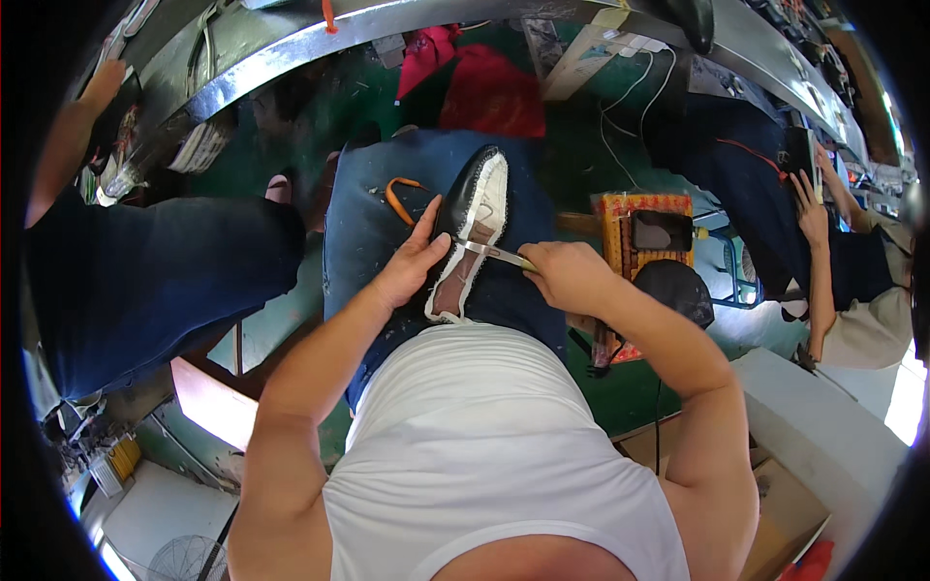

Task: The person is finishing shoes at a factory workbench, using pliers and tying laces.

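A black leather shoe (467,189) lies bottom up across my lap, its toe pointing away from me. Its underside shows a pale welt edge around a brown middle. My left hand (417,259) grips the shoe by its left side, with the fingers along the black leather. In my right hand (573,276) is a knife (513,259) with a pale handle. Its flat metal blade reaches left over the shoe's underside near the middle; whether it touches is hard to tell. An orange curved strap or handle (397,201) rests on the blue cloth (363,179) beyond my left hand.
A metal-edged bench (320,44) curves across the far side. At right stand a patterned red-yellow box (615,242) with a dark tray (662,230), and a round black object (675,290). People sit on both sides; the right one's hand (809,208) holds a dark item.
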The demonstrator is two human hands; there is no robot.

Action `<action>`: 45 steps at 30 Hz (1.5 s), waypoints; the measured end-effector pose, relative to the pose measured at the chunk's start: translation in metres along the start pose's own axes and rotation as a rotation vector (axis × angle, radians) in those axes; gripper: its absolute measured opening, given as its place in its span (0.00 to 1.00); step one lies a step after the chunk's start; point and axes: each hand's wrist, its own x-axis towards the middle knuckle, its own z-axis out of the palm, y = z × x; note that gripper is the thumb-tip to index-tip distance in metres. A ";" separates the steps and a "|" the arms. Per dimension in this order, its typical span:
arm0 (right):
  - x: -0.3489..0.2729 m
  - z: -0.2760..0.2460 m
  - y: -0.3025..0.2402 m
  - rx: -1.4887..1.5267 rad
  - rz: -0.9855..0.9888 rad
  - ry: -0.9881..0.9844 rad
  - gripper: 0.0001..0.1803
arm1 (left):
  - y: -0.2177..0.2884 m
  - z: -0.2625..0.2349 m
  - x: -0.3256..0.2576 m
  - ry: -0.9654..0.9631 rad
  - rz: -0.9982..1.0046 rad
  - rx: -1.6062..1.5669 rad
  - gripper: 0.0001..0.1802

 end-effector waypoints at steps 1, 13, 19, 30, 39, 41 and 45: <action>-0.003 0.010 0.004 0.001 -0.004 -0.008 0.12 | 0.000 -0.005 0.002 -0.012 0.014 0.047 0.44; -0.001 -0.001 0.035 0.076 -0.084 0.136 0.27 | 0.001 0.011 0.003 0.249 -0.030 0.629 0.52; 0.012 0.015 0.039 0.029 -0.086 0.246 0.21 | -0.006 0.015 -0.002 0.282 0.207 0.887 0.45; 0.026 0.043 0.048 0.098 -0.152 0.469 0.19 | 0.003 0.012 -0.003 0.202 0.276 1.030 0.36; -0.002 0.009 0.054 0.264 -0.002 0.025 0.10 | 0.029 0.032 -0.002 0.128 0.232 1.316 0.29; -0.005 -0.013 0.047 0.447 0.179 -0.107 0.09 | 0.032 0.034 0.001 0.152 0.197 1.354 0.30; 0.008 -0.015 0.018 0.657 0.294 0.031 0.16 | 0.043 0.044 0.002 0.110 0.032 1.372 0.29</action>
